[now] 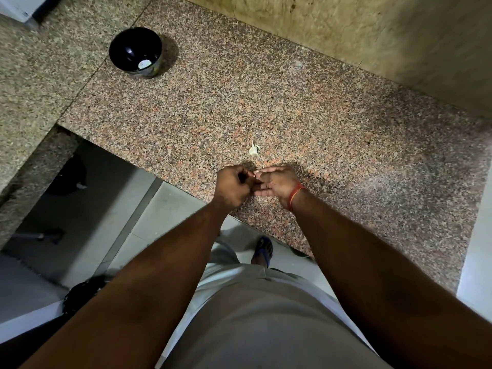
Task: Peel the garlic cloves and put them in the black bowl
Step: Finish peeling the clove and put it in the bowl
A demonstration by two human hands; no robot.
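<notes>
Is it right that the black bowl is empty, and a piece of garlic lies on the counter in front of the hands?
Not quite. The head view shows the black bowl is not empty: something small and white lies inside. The garlic piece does lie on the counter.

Two bare forearms are seen reaching from the bottom corners of the frame toward its centre, where the hands meet just above the middle. The left hand [231,185] is curled into a loose fist with knuckles turned up, its thumb and fingertips pinched together at the point where it meets the other hand; what is pinched is too small to be made out. The right hand [277,181] is held with its back facing up and fingers stretched leftward, touching the left hand's fingertips, and a red thread band [295,195] is worn around the right wrist.
</notes>
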